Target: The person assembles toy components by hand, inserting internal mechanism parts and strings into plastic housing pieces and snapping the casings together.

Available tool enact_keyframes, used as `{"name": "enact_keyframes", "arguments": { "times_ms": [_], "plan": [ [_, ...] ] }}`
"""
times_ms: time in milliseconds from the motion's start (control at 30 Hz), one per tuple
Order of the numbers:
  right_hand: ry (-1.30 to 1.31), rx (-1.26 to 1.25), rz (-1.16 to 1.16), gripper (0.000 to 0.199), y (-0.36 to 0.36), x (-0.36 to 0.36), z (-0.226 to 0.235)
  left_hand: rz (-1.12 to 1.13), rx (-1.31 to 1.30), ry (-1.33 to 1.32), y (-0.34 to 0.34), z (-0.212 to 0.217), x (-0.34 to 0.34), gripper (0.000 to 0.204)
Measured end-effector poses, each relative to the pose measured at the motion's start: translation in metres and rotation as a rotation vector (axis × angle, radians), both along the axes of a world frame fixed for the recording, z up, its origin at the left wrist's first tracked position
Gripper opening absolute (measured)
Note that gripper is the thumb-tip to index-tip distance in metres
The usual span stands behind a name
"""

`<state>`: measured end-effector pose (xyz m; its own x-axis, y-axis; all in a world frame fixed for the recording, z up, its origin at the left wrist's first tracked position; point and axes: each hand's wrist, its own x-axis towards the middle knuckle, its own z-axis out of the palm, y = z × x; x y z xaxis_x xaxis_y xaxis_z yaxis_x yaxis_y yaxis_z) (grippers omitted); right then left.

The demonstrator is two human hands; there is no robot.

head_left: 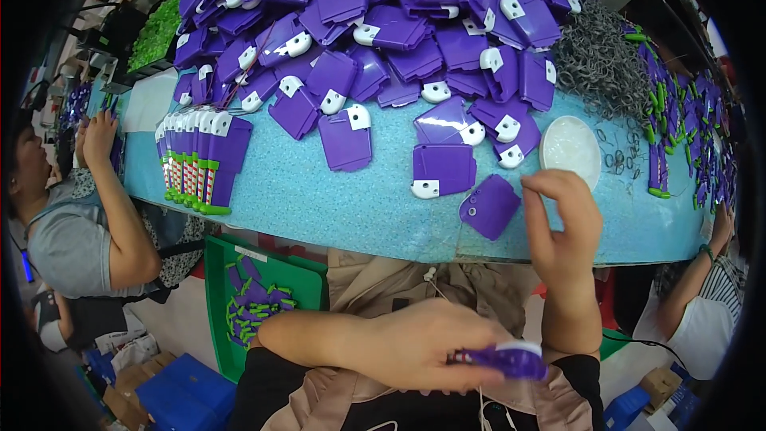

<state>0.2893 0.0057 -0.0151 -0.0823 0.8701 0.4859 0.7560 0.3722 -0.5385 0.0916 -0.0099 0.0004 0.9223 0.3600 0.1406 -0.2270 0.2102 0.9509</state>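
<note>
My left hand [419,343] is closed around a purple plastic piece [519,362] with a white end, held low in front of my body; the fingers hide part of it. My right hand [565,227] is raised over the table's near edge, beside a shallow white dish [570,150]. Its thumb and index finger come together, and anything between them is too small to make out. Left of those fingers lies a purple plate [490,207] with small holes. Another purple piece with a white corner [444,170] rests just behind it.
A large heap of purple and white pieces [399,28] covers the far side of the blue table [319,211]. Finished-looking pieces with green ends [199,160] stand in a row at left. Grey metal springs [602,60] are piled right. A green bin [307,271] sits below. People work on both sides.
</note>
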Motion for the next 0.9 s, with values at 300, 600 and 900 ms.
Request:
{"name": "enact_keyframes", "arguments": {
  "times_ms": [300, 600, 900],
  "plan": [
    [0.471, 0.038, 0.251, 0.029, -0.031, -0.002, 0.008, 0.268, 0.044, 0.365, 0.007, 0.005, 0.003, 0.027],
    [0.27, 0.083, 0.249, 0.031, -0.035, 0.0, 0.014, 0.273, 0.143, 0.392, 0.005, 0.01, 0.007, 0.027],
    [0.175, 0.083, 0.205, 0.033, -0.036, -0.002, 0.015, 0.363, 0.223, 0.328, 0.004, 0.005, 0.006, 0.029]
  ]
}}
